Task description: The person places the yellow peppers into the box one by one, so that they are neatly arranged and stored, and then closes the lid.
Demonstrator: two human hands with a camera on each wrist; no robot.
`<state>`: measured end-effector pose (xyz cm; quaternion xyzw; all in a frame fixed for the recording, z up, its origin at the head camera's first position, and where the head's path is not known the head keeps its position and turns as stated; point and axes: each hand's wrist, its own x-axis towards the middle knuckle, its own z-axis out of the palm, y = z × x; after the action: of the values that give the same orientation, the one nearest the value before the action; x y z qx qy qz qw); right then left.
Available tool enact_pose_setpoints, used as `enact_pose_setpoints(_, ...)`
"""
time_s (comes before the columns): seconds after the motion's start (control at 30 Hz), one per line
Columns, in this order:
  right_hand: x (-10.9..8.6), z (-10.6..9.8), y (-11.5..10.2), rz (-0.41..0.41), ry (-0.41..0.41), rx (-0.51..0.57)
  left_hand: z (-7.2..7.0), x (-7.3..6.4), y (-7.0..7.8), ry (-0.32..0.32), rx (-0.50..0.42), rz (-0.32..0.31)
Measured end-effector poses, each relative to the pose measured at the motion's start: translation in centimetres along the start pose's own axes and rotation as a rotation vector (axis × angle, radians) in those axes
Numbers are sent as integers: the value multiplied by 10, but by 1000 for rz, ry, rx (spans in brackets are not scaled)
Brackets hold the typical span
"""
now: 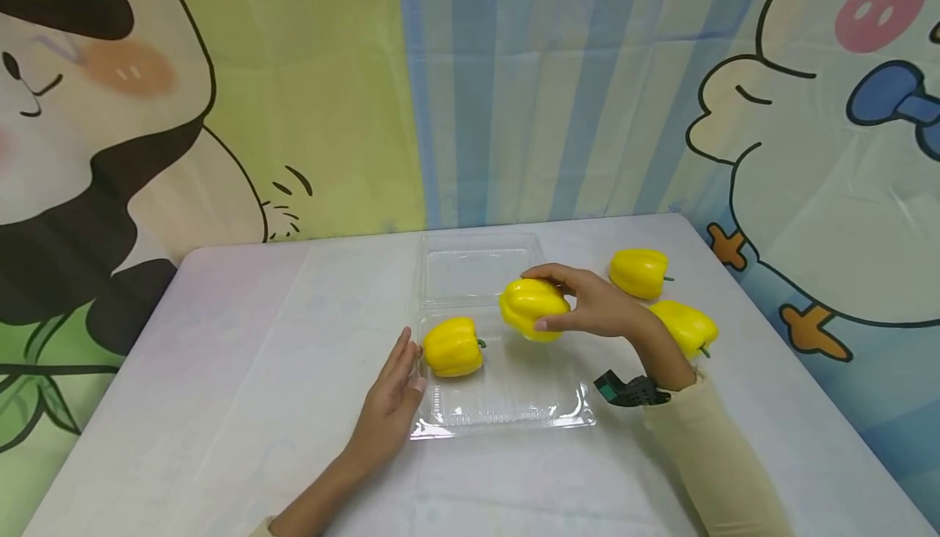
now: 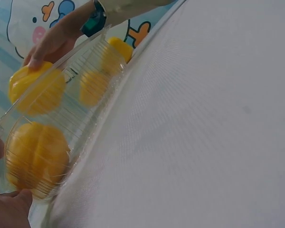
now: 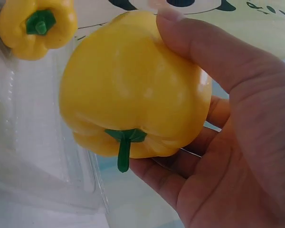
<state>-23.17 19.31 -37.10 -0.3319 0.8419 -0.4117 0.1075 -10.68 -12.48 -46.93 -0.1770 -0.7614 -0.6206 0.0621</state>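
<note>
A clear plastic clamshell box (image 1: pixel 514 394) lies with its lid folded back on the table. One yellow bell pepper (image 1: pixel 452 348) sits at the left side of its base. My right hand (image 1: pixel 598 304) grips a second yellow bell pepper (image 1: pixel 534 308) above the box; in the right wrist view the thumb is over this pepper (image 3: pixel 137 85), its green stem pointing down. My left hand (image 1: pixel 389 402) rests against the box's left wall with fingers extended. Through the clear wall, the left wrist view shows the boxed pepper (image 2: pixel 38 154) close by the left fingers.
Two more yellow bell peppers, a rear one (image 1: pixel 637 272) and a nearer one (image 1: pixel 686 326), lie on the table right of the box, the nearer partly behind the right forearm. The white-covered table (image 1: pixel 242 374) meets a cartoon-printed curtain (image 1: pixel 499 113) at its back edge.
</note>
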Motion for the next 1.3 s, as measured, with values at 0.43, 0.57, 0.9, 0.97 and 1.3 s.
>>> enact_pose_setpoints(0.43, 11, 16, 0, -35, -102, 3, 0, 0, -3, 0, -4, 1)
enact_pose_setpoints(0.57, 12, 19, 0, -33, -104, -9, 0, 0, -3, 1, -6, 1)
enact_pose_setpoints(0.9, 12, 21, -1, -63, -122, -68, 0, 0, -2, 9, 17, 0)
enact_pose_setpoints(0.97, 12, 21, 0, -74, -143, -83, 0, 0, -2, 11, 19, 2)
enact_pose_setpoints(1.3, 9, 21, -5, 6, -253, -198, 0, 0, -3, 8, 14, -1)
